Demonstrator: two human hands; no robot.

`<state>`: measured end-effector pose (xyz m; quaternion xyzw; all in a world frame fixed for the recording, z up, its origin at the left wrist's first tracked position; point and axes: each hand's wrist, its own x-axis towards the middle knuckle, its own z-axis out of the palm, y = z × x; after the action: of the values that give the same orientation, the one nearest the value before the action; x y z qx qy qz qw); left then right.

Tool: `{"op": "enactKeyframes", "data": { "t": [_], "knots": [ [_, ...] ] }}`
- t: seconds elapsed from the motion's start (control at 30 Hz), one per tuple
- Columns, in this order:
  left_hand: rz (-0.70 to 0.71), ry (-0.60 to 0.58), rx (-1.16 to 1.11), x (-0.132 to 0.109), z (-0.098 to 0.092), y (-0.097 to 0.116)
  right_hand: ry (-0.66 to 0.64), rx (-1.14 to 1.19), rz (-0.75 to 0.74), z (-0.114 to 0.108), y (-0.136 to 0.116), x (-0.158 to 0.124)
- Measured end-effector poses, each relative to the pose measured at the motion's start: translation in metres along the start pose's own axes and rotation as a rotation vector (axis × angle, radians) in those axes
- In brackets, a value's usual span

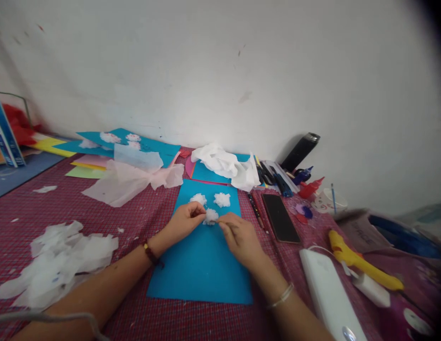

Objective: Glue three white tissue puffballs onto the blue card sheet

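Note:
A blue sheet of paper lies in front of me with three white crumpled tissue-paper puffs on it. The nearest puff sits between my hands. The other two, a left puff and a right puff, lie just beyond. My left hand is closed, thumb and forefinger pinched at the left edge of the nearest puff. From the right, my right hand pinches what looks like a thin stick, its tip touching that puff. The fingertips are partly blurred.
Torn white tissue is heaped at left. Tissue sheets and blue papers with puffs lie behind. A crumpled white tissue, phone, pencil, white power bank, yellow glue gun and paper cup stand nearby.

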<state>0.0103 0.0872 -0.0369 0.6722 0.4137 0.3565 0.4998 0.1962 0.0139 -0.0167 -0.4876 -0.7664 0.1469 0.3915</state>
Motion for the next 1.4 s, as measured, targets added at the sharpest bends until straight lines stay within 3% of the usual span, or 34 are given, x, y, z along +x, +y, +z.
{"op": "enactKeyframes", "data": {
  "t": [0.2,1.03,1.2,1.4],
  "knots": [
    [-0.055,0.002,-0.031,0.0,-0.001,0.003,0.239,0.192,0.237,-0.002,0.01,-0.001],
    [-0.129,0.039,-0.216,-0.003,-0.008,0.003,0.407,0.278,0.276,-0.001,0.016,0.0],
    [-0.045,0.014,-0.374,-0.001,-0.013,0.0,0.385,0.269,0.249,-0.002,0.019,0.002],
    [-0.098,0.057,-0.559,0.012,-0.022,-0.001,0.375,0.315,0.313,-0.001,0.019,0.0]
  ]
}}
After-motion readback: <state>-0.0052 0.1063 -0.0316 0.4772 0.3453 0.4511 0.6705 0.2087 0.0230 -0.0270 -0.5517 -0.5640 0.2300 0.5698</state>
